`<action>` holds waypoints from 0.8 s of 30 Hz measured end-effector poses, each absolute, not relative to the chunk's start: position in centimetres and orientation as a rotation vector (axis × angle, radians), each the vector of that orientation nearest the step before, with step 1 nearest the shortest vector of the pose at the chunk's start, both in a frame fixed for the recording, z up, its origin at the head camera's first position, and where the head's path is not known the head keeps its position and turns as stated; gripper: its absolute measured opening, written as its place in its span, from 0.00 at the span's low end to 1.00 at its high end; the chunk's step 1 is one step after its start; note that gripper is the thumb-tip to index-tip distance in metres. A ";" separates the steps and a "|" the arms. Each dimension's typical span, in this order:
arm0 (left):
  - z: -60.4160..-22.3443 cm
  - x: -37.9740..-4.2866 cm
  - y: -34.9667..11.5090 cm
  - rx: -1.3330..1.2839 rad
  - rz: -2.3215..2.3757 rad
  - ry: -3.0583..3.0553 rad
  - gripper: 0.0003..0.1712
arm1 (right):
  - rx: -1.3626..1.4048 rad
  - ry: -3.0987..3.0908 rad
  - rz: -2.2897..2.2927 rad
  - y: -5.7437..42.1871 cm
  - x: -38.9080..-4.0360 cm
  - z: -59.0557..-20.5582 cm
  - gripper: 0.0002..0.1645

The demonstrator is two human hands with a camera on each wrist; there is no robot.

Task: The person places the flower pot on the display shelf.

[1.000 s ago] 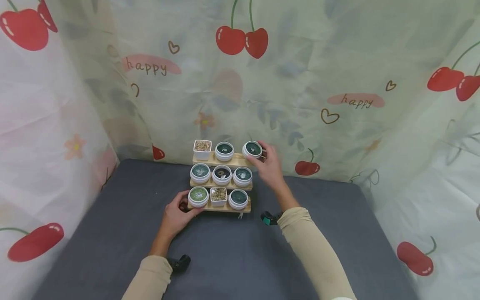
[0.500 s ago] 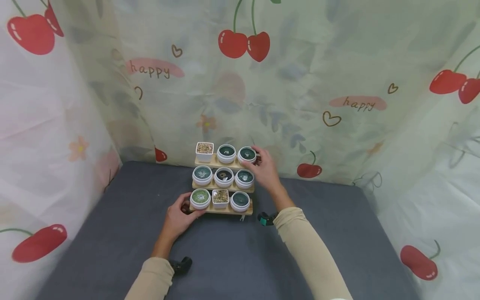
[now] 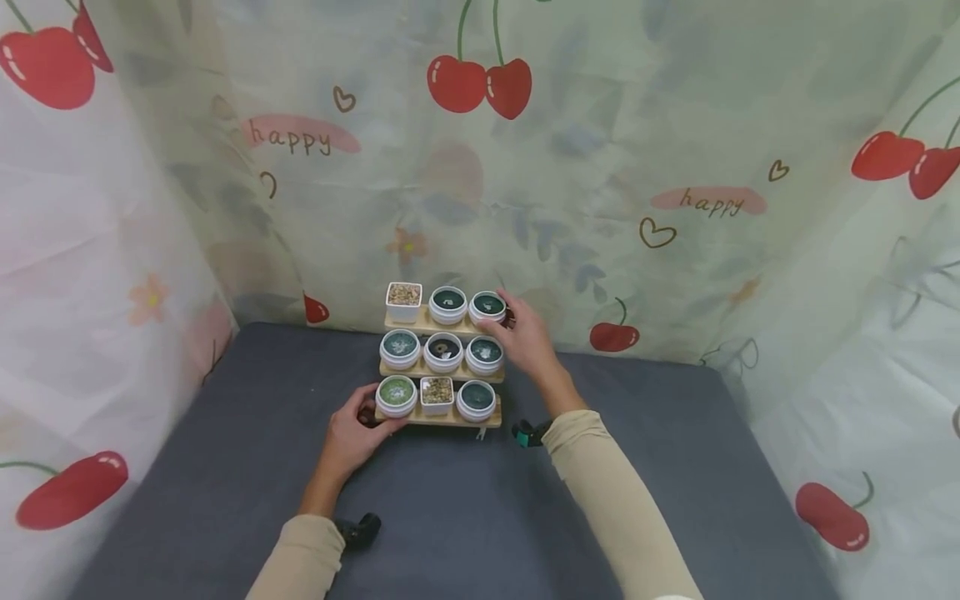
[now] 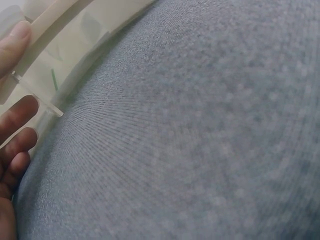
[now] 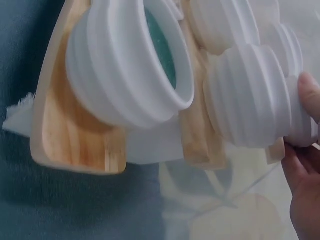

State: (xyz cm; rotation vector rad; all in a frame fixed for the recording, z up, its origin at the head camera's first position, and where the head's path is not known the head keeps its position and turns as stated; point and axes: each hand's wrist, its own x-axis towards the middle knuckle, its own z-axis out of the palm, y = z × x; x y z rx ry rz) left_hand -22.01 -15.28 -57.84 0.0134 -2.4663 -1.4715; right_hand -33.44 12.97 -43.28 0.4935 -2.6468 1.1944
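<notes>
A three-tier wooden display stand (image 3: 442, 418) rises against the back curtain, bearing several small white pots. At the right end of its top tier, my right hand (image 3: 531, 340) pinches a round white pot (image 3: 487, 305) with dark green filling. In the right wrist view, thumb and fingers lie around that pot (image 5: 299, 131), partly behind a nearer one. My left hand (image 3: 356, 435) holds the stand's front left corner, beside a round pot with light green filling (image 3: 396, 393). Its thumb (image 4: 19, 34) lies on the board's edge in the left wrist view, by a clear support (image 4: 47, 106).
Square white pots with speckled granules stand at the top left (image 3: 404, 302) and bottom middle (image 3: 437, 395). Other round pots fill the middle tier (image 3: 442, 374). A dark grey cloth (image 3: 465, 517) covers the table. A cherry-printed curtain (image 3: 585, 167) encloses the back and sides.
My right hand has moved left with the round pot, from the top tier's right end to beside the middle pot there. My left hand has stayed at the stand's corner.
</notes>
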 end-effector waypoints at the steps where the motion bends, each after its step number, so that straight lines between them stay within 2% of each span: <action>1: -57.9 -22.0 -15.3 0.011 -1.471 -2.466 0.42 | 0.490 -2.658 1.203 12.9 -33.4 -43.2 0.44; 12: -57.4 -21.4 -15.7 0.031 -1.548 -2.518 0.43 | 0.475 -2.661 1.421 12.6 -33.2 -43.1 0.51; 19: -56.3 -21.5 -17.5 -0.080 -1.348 -2.777 0.50 | 0.518 -2.612 1.505 13.3 -32.4 -42.5 0.49; 24: -55.3 -21.5 -19.7 -0.106 -1.143 -2.874 0.48 | 0.565 -2.576 1.448 14.6 -31.9 -42.0 0.43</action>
